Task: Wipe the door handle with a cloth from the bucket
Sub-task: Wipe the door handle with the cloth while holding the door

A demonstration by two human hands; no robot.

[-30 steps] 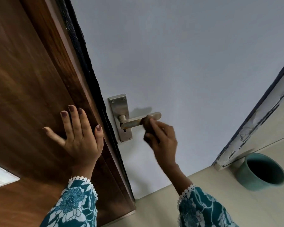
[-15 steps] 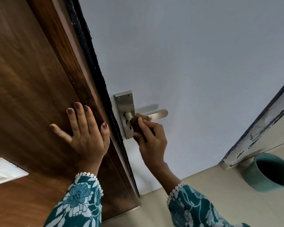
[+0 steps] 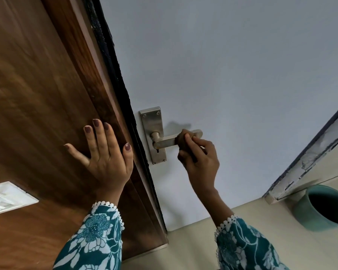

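Note:
A silver lever door handle on a metal backplate is fixed to the pale grey door. My right hand pinches a small brown cloth and presses it over the lever near its free end. My left hand lies flat with fingers spread on the brown wooden panel left of the door edge. A teal bucket stands on the floor at the lower right; its inside is dark.
A black seal strip runs along the door edge between wood and door. A white switch plate sits on the wood at the far left. A chipped white door frame rises behind the bucket. Beige floor lies below.
My right hand slid the cloth from the lever's end to its base by the backplate, then back out toward the free end. My left hand stayed flat on the wood.

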